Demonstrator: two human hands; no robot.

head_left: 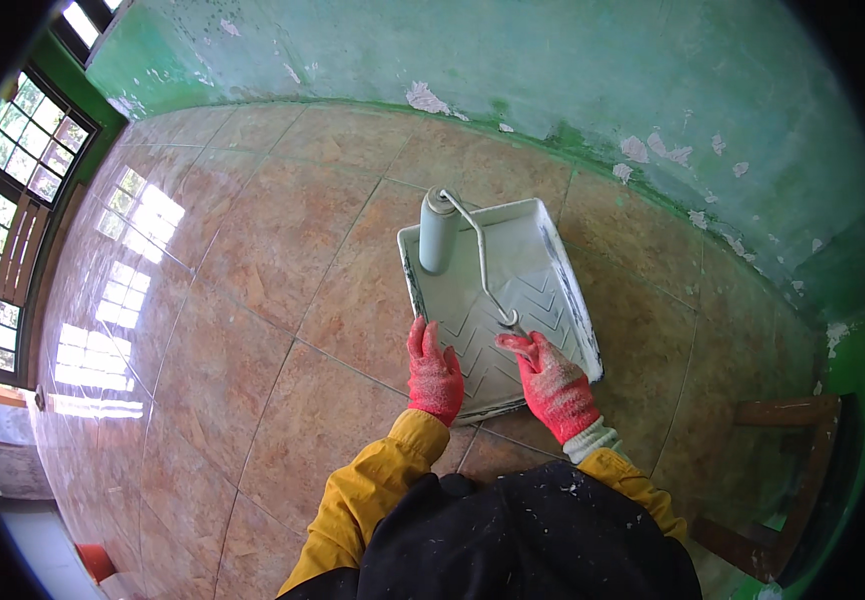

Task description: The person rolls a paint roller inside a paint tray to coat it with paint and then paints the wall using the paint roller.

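Note:
A white paint tray lies on the tiled floor in front of me, with pale paint in its deep far end and ridged chevrons on its slope. My right hand, in a red and grey work glove, is closed round the handle of a paint roller. The roller's bent metal rod runs up to its pale, paint-covered sleeve, which sits at the tray's far left corner. At the tray's near left rim is my left hand, gloved the same way. Its fingers stretch forward and apart, touching or just over the rim.
Beyond the tray stands a green wall with peeling patches. A wooden frame, perhaps a chair, is at the right. Barred windows line the left side, and an orange pot-like thing shows at the lower left.

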